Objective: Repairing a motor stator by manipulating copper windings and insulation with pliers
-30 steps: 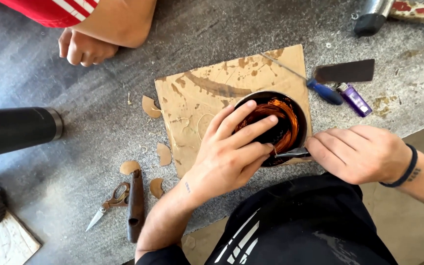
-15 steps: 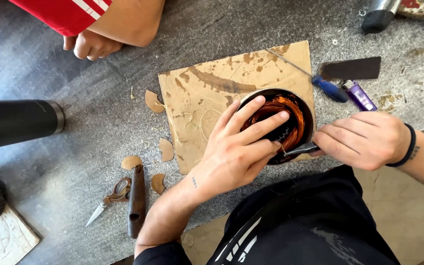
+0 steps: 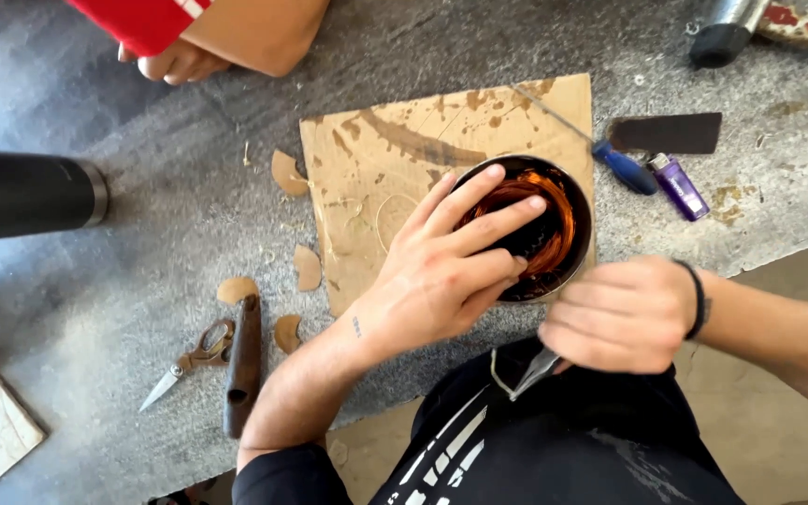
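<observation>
A round dark can with orange-brown liquid [image 3: 554, 224] stands on a stained piece of cardboard [image 3: 376, 168] on the grey bench. My left hand [image 3: 446, 271] lies flat over the can's left half, fingers spread across its rim. My right hand [image 3: 624, 313] is closed around a thin metal tool [image 3: 535, 369] just in front of the can's near rim, the tool's end sticking out toward my body. Where the tool's tip meets the can is hidden by my fingers.
Another person's hand [image 3: 175, 61] rests at the bench's far edge. A black cylinder [image 3: 25, 192] lies at left. Scissors [image 3: 189, 360] and a dark handle [image 3: 240, 360] lie front left among leather scraps. A blue-handled tool [image 3: 624, 168], purple lighter [image 3: 677, 185] and dark strip [image 3: 666, 133] lie right.
My right hand has drawn back from the can's rim toward my body, with the metal tool now pointing down. My left hand stays pressed on the can.
</observation>
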